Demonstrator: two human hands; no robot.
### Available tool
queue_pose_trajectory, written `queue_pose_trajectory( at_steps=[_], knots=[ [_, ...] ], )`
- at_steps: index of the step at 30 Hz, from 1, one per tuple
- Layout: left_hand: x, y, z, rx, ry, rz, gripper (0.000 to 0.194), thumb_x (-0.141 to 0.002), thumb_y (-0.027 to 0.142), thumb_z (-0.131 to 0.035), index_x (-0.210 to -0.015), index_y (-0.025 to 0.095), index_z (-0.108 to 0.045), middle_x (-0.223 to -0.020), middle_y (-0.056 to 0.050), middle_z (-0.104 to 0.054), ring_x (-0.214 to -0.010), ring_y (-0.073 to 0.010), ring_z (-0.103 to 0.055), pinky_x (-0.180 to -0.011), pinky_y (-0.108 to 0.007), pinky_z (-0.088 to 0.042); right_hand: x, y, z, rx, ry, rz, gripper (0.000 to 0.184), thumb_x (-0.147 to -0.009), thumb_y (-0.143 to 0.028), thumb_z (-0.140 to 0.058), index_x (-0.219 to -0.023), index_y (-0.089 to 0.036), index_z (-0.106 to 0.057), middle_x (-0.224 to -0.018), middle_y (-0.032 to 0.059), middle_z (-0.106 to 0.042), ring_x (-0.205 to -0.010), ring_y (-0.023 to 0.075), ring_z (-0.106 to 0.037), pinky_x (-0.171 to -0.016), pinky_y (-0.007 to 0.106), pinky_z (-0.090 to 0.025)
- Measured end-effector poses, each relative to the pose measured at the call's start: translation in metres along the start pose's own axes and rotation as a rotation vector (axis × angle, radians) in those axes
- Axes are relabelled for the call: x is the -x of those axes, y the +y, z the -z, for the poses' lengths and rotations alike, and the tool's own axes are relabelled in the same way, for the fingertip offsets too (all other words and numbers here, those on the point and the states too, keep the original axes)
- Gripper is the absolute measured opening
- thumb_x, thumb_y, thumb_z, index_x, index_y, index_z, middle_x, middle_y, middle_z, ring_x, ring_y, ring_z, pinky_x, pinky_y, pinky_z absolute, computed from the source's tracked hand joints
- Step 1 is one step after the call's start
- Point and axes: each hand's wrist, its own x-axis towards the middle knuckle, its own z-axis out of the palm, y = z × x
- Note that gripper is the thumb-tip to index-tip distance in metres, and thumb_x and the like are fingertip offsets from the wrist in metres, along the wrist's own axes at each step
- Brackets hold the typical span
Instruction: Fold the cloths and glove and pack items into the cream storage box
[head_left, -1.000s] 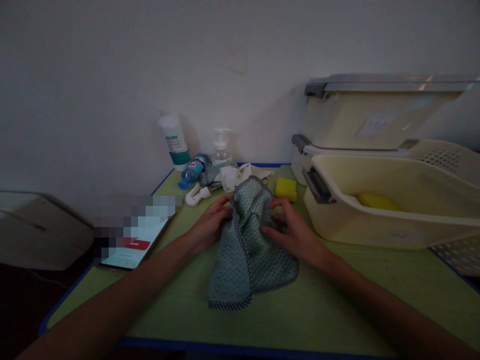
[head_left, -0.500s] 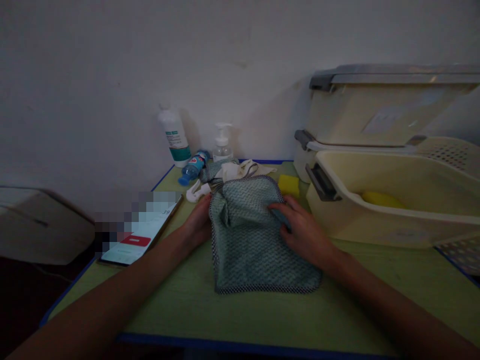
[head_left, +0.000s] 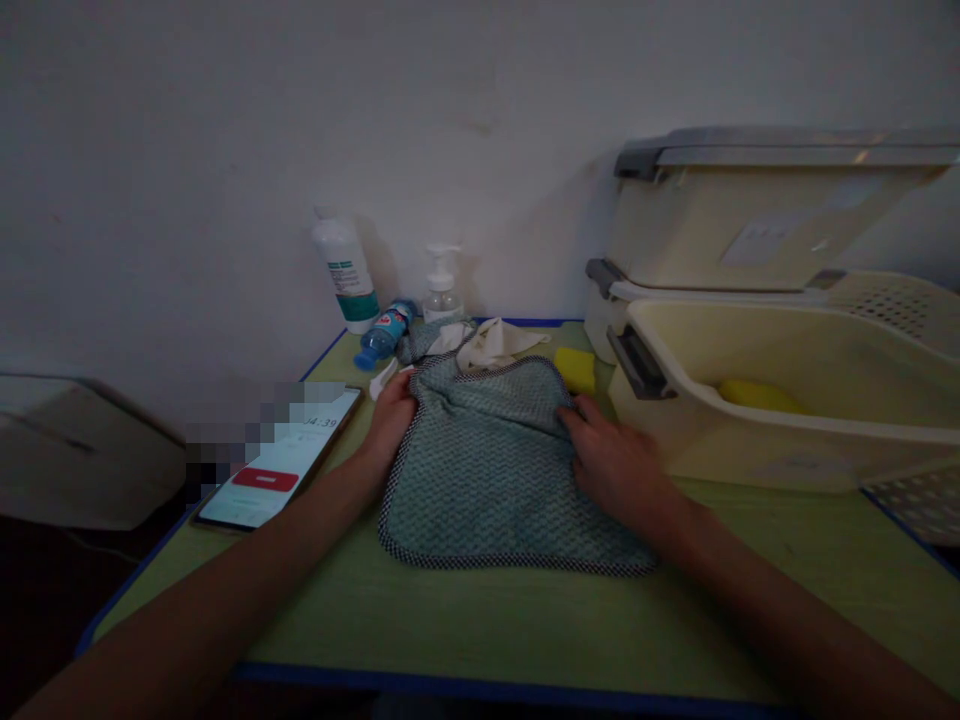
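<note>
A grey-green cleaning cloth (head_left: 487, 480) with a black-and-white checked border is spread between my hands, its lower part lying on the green table (head_left: 465, 630). My left hand (head_left: 390, 420) is closed on its upper left edge. On the right side, my right hand (head_left: 611, 455) pinches the cloth's edge, fingers partly hidden. A fold runs across the cloth near its top. Just behind my left hand is a white plastic piece (head_left: 384, 378), partly covered. Beyond the cloth lie a crumpled off-white cloth (head_left: 499, 343) and a yellow sponge (head_left: 575, 370).
A phone (head_left: 277, 460) lies at the left. At the back are a white bottle (head_left: 345, 270), a blue-labelled bottle (head_left: 386, 335) on its side and a pump bottle (head_left: 442, 290). To the right, an open cream bin (head_left: 750, 440) holds something yellow, with lidded boxes (head_left: 757, 220) behind.
The cloth has been drawn flatter and wider, its lower left corner moving left. My right hand has shifted slightly right, its fingers now closed on the edge.
</note>
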Motion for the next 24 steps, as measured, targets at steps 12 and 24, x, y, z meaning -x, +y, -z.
queue_pose_trajectory(
  at_steps=[12, 24],
  knots=[
    [0.006, 0.011, 0.004, -0.585, 0.204, -0.633, 0.023, -0.066, 0.007, -0.048, -0.084, 0.02, -0.053, -0.094, -0.002, -0.058, -0.094, -0.0178, -0.054, -0.086, -0.031, -0.042, 0.006, 0.0, 0.007, 0.013, 0.194, 0.117, 0.035, -0.08, -0.001, -0.04, -0.108, -0.011, -0.059, -0.128, 0.0206, -0.047, -0.109, 0.0351, -0.052, -0.079, 0.047, -0.052],
    [0.018, 0.015, 0.001, -1.29, -0.567, -0.569, 0.014, -0.075, 0.026, -0.055, -0.063, 0.02, -0.058, -0.064, -0.002, -0.055, -0.061, -0.0167, -0.048, -0.063, -0.029, -0.038, 0.004, -0.005, 0.003, -0.247, 0.077, 0.378, 0.022, -0.086, -0.006, -0.04, -0.089, -0.015, -0.06, -0.087, 0.0077, -0.063, -0.078, 0.0186, -0.06, -0.067, 0.029, -0.044]
  ],
)
